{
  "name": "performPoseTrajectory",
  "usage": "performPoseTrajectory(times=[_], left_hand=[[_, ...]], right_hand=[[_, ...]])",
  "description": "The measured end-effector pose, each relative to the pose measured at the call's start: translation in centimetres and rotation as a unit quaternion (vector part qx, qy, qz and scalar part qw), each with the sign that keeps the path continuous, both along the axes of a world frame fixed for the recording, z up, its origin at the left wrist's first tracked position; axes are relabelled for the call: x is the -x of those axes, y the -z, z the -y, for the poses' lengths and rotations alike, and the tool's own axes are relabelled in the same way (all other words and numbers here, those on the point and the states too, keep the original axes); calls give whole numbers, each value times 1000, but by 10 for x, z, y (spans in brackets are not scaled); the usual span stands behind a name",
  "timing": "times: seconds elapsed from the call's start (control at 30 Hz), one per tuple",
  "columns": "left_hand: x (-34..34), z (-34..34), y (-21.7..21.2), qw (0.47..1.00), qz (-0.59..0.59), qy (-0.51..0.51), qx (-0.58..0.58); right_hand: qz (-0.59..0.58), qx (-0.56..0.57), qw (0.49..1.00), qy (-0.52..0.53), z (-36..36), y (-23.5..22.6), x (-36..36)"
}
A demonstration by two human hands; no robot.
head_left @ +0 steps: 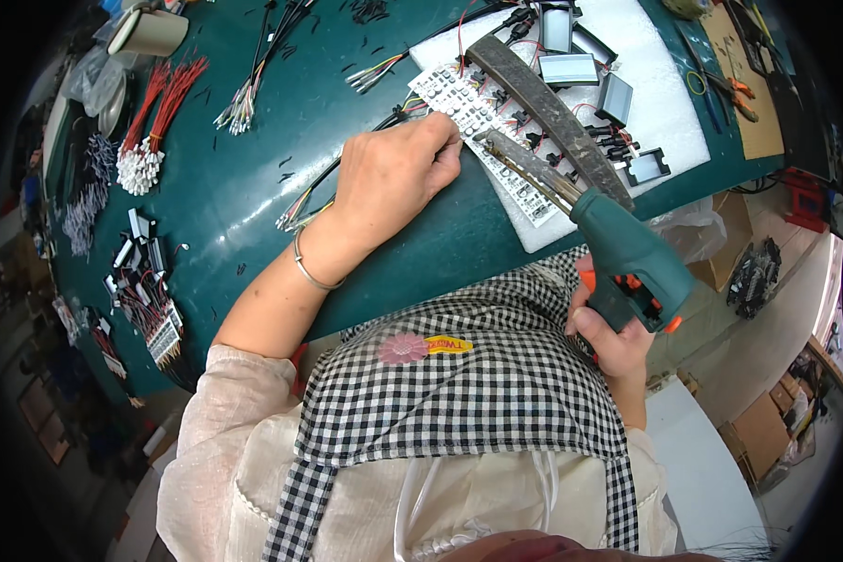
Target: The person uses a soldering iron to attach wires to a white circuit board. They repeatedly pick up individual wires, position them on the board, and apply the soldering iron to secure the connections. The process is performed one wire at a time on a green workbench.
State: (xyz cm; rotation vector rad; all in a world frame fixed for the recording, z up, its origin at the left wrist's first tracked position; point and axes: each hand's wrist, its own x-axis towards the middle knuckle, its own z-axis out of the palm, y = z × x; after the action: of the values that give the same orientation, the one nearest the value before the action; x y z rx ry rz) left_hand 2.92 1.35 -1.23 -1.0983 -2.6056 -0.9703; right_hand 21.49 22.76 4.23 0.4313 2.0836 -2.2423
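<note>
In my right hand is a green soldering gun, gripped by its handle. Its metal tip points up and left over a white panel of small circuit boards, close to my left fingertips. My left hand is closed in a pinch at the panel's near edge; what it pinches is hidden behind the fingers. A black cable with coloured wire ends shows beside my left wrist. Across the panel lies a dark, worn bar. Panel and bar rest on a white foam sheet.
Small cases with grey-blue faces and black connectors sit on the foam. Red wire bundles, a cable bundle and more wired cases lie left on the green table. Orange-handled pliers lie at the right.
</note>
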Motion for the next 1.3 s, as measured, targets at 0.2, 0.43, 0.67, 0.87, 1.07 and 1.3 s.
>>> performPoseTrajectory(times=[0.2,0.43,0.67,0.87,1.07,1.3], left_hand=[[0,0,1,1000,2,-1,-1],[1,0,1,1000,-3,6,-18],[0,0,4,1000,-12,6,-19],[1,0,2,1000,-2,8,-21],[1,1,2,1000,-6,6,-17],[0,0,4,1000,-20,7,-15]], right_hand=[[0,-12,1000,-8,2,10,-1],[-4,-67,997,-26,2,12,2],[-4,-114,993,-32,3,11,3],[-15,-121,992,-36,-1,15,0],[-52,83,993,70,-4,5,8],[-78,87,990,82,-7,1,11]])
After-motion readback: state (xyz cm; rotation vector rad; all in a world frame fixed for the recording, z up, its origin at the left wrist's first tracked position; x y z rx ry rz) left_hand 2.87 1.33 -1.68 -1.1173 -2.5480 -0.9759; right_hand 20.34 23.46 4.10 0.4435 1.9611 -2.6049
